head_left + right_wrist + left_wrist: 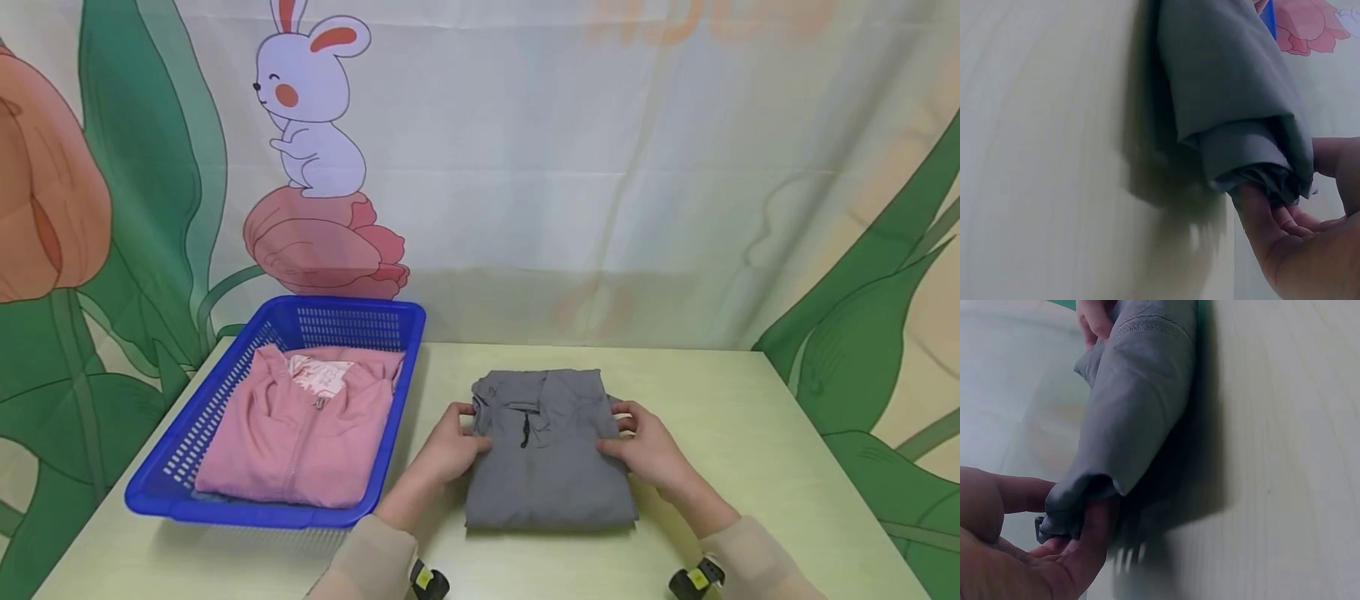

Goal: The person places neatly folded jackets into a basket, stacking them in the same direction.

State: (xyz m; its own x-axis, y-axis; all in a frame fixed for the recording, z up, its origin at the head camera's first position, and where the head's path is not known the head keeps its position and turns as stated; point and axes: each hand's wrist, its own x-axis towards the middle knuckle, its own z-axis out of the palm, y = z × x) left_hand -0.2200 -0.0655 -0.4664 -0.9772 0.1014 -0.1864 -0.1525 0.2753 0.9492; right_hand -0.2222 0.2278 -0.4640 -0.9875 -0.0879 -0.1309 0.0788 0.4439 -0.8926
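Observation:
A folded grey garment point(547, 454) lies on the pale green table point(750, 433), collar away from me. My left hand point(450, 446) grips its left edge, thumb on top and fingers tucked under the fabric point(1129, 406). My right hand point(648, 450) holds the right edge the same way, fingers under the grey folds point(1235, 106). In the wrist views the garment's edges look slightly raised off the table where the fingers go under. A folded pink zip garment point(300, 433) lies in the blue basket point(225, 392) to the left.
The blue plastic basket sits at the table's left side, close to the grey garment. A printed curtain with a rabbit point(311, 100) and flowers hangs behind the table. Bare tabletop stretches to the right of my right hand.

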